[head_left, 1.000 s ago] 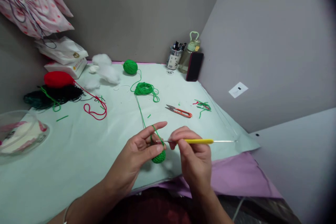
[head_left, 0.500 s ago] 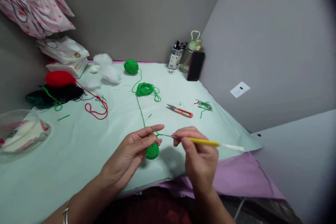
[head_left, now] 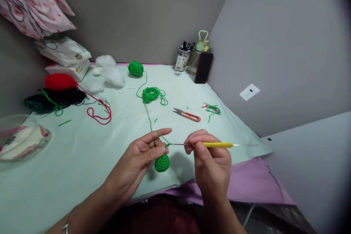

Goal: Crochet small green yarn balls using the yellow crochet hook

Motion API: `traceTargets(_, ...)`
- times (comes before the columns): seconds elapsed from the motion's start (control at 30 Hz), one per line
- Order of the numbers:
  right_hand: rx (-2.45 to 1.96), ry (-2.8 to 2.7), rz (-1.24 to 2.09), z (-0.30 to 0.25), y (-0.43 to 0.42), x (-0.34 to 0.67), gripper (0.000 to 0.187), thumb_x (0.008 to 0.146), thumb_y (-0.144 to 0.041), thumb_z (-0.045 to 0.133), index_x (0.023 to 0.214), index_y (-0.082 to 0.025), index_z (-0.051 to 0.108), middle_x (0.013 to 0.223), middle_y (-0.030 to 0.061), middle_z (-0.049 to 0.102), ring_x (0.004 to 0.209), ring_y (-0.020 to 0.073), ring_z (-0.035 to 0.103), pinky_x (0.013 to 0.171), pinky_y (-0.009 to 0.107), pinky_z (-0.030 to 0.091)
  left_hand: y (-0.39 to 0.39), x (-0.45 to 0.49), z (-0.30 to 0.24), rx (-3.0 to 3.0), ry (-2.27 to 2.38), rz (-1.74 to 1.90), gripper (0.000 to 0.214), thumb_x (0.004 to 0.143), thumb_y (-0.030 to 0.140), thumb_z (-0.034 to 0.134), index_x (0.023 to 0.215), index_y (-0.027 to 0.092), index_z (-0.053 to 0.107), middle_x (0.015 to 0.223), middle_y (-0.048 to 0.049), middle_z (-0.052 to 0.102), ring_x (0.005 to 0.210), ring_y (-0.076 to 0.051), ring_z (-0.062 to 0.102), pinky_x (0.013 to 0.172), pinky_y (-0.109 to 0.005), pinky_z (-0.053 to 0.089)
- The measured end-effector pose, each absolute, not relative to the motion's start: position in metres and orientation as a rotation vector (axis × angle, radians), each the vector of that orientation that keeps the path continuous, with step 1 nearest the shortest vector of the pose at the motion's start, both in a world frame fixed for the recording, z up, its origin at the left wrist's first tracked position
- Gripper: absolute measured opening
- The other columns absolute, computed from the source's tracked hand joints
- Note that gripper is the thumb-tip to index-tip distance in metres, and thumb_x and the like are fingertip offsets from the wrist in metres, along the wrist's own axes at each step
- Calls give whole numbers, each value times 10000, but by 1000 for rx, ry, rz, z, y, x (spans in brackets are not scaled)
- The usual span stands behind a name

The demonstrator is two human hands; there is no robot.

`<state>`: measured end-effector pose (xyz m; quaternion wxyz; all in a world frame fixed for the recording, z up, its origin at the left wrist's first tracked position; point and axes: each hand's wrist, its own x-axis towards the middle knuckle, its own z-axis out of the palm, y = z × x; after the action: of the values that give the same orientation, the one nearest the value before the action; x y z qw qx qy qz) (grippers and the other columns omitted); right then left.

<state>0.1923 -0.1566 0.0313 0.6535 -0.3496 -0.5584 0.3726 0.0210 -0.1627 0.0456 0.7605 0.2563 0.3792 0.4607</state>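
My left hand (head_left: 139, 155) pinches a small round green crochet piece (head_left: 162, 162) near the table's front edge, with a green yarn strand (head_left: 149, 117) running over its forefinger. My right hand (head_left: 210, 155) is closed on a crochet hook with a yellow handle (head_left: 218, 145). The hook's metal tip (head_left: 171, 144) points left and meets the green yarn just above the piece. The strand leads back to a loose green yarn coil (head_left: 150, 94) and a green yarn ball (head_left: 135, 68).
Orange thread snips (head_left: 188, 115) and yarn scraps (head_left: 211, 109) lie to the right. Red yarn (head_left: 59, 82), dark yarn (head_left: 55, 98), white stuffing (head_left: 108, 69), a clear bowl (head_left: 16, 140), a pen cup (head_left: 181, 60), a bottle (head_left: 199, 53) and a phone (head_left: 203, 67) stand around the pale green table cover (head_left: 82, 153).
The crochet piece dropped slightly and now hangs lower under my left fingers. My right hand drew the hook back to the right and levelled it, pulling yarn with the tip.
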Motion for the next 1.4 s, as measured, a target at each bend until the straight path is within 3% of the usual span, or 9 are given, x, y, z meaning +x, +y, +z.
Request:
traceTargets(0.27,-796,-1418,898,31,-154,178,194,981,-154,622,1019,-274,770,948,35,772,919,199,713,791,353,595,-162,26,43,679,904,1091,504,749,246,899,1232,310,766,859,6,694,810,-133,598,777,-246,465)
traceTargets(0.5,-849,-1849,243,23,-166,184,390,952,-86,627,1272,-291,719,1148,92,742,987,224,710,801,363,605,-161,27,42,498,804,1039,498,777,303,886,1251,233,751,828,-12,710,810,-136,633,801,-238,482)
traceTargets(0.67,-855,-1358,838,31,-155,192,148,979,-192,626,978,-238,767,833,31,698,706,159,646,639,302,546,-156,18,44,534,863,1021,382,767,267,886,1136,212,804,779,-8,689,732,-121,596,711,-221,456)
traceTargets(0.77,-811,-1195,1148,30,-147,190,139,962,-305,668,927,-209,762,803,25,676,644,138,598,611,285,519,-155,15,44,734,981,1066,402,770,275,884,1161,255,795,745,27,645,709,-127,580,713,-250,449)
traceTargets(0.9,-844,-1185,1217,26,-143,179,137,945,-322,693,923,-211,770,838,13,666,668,121,582,630,261,501,-153,15,45,913,965,1060,406,808,295,857,1203,291,766,887,-2,734,845,-172,667,817,-286,480)
traceTargets(1.0,-858,-1248,1180,32,-142,174,124,942,-303,699,902,-215,776,834,-1,651,650,102,565,622,245,490,-148,11,49,968,971,1056,258,874,329,793,1124,266,784,831,-7,749,776,-165,672,760,-280,476)
traceTargets(1.2,-873,-1855,964,52,-106,201,197,930,-230,710,1126,-246,725,1052,31,726,961,171,685,853,314,563,-129,-4,53,1091,999,1076,245,896,324,765,1132,260,794,763,2,718,749,-162,614,734,-282,431)
traceTargets(1.3,-1354,-2336,422,47,-74,223,292,989,-176,611,1273,-246,625,1213,55,683,1027,159,674,906,304,550,-120,-12,51,1037,937,1089,253,902,304,763,1144,237,790,785,-7,711,854,-176,640,829,-291,440)
traceTargets(1.4,-1581,-2399,235,34,-48,233,279,948,-90,615,1222,-138,634,1208,173,661,1121,283,622,925,409,518,-110,-22,48,862,837,1070,284,867,286,807,1138,201,786,763,-16,718,947,-181,663,854,-269,458)
